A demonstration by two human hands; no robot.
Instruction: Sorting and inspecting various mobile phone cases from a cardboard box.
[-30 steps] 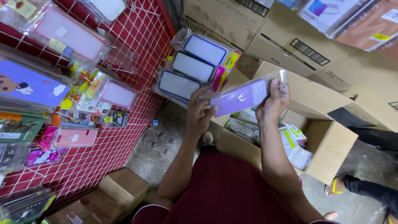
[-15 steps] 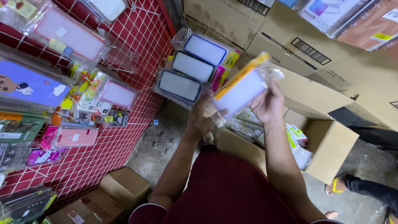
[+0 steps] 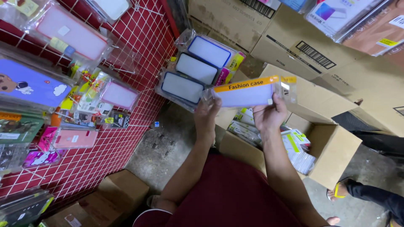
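Note:
Both hands hold one packaged phone case [image 3: 248, 93], a clear plastic sleeve with a pale lilac panel and an orange strip along its top edge. My left hand [image 3: 208, 114] grips its left end and my right hand [image 3: 269, 114] holds its lower right part from beneath. The package is held flat and level above an open cardboard box [image 3: 332, 147] that contains several more packaged cases. Just left of the package, three dark-rimmed cases [image 3: 198, 67] in sleeves hang from the red wire grid wall [image 3: 139, 38].
Many packaged cases hang on the grid at left, among them a pink one [image 3: 119, 95] and a blue cartoon one [image 3: 29, 86]. Stacked cardboard boxes [image 3: 303, 46] fill the top right. A small box [image 3: 122, 191] sits on the floor. Another person's sandalled foot [image 3: 341, 190] is at right.
The package has been turned over and levelled: a second ago its purple case side faced me, now the lilac panel with the orange strip faces me, held horizontally.

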